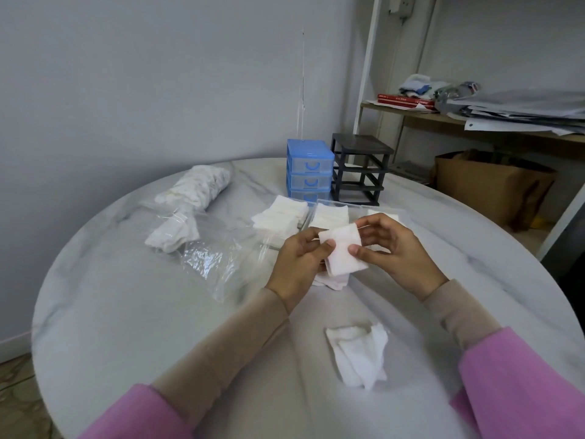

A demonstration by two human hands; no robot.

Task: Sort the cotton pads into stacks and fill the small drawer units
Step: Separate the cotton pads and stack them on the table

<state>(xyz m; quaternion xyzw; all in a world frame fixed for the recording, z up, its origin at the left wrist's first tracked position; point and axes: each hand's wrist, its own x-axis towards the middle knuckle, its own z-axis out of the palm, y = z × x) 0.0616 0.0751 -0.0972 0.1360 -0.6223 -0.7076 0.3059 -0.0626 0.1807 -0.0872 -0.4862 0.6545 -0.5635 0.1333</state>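
Observation:
Both hands hold a small stack of white square cotton pads (342, 252) above the table's middle. My left hand (297, 264) grips the stack's left edge and my right hand (392, 248) pinches its right edge. Behind them lie neat stacks of pads (280, 216), some in clear pulled-out drawers (329, 213). A few loose crumpled pads (359, 353) lie near the front. At the back stand a blue drawer unit (309, 168) with its drawers in and an empty black drawer frame (361, 167).
The round white marble table (126, 312) carries a clear plastic bag (218, 258) with pads spilling out (172, 237) and a wrapped roll of pads (198, 185) at the left. A shelf with papers (512, 112) and a brown paper bag (487, 185) stand at the right.

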